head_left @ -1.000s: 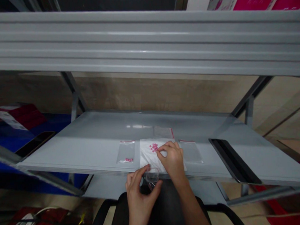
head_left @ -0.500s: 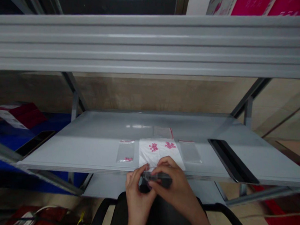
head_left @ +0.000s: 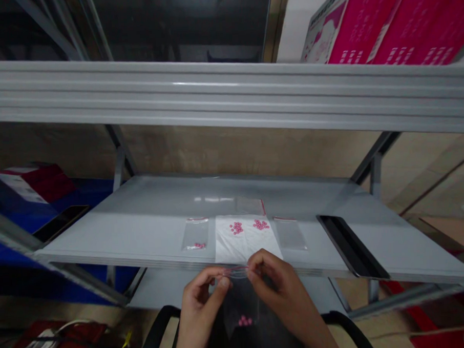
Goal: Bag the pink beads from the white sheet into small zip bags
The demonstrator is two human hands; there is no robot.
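Note:
My left hand point(head_left: 206, 298) and my right hand point(head_left: 277, 285) pinch the two top corners of a clear zip bag point(head_left: 240, 299). It hangs upright in front of the shelf edge, its mouth slightly parted, with several pink beads point(head_left: 245, 321) at the bottom. Beyond my hands a white tissue point(head_left: 235, 251) lies on the grey shelf, carrying a left pile of pink beads point(head_left: 237, 227) and a right pile of pink beads point(head_left: 261, 224). To the left rests another zip bag point(head_left: 195, 233) with a few beads in it. A flat zip bag point(head_left: 290, 234) lies right of the tissue.
One more zip bag point(head_left: 251, 206) lies behind the tissue. A dark tablet-like slab point(head_left: 352, 245) sits at the right of the shelf point(head_left: 149, 213). An upper shelf point(head_left: 213, 95) crosses above, holding pink boxes point(head_left: 387, 23). Black chair armrests point(head_left: 158, 331) flank me.
My hands have spread apart and now hold the bag by its top corners, so it hangs down with the beads showing. The camera view has tilted up somewhat.

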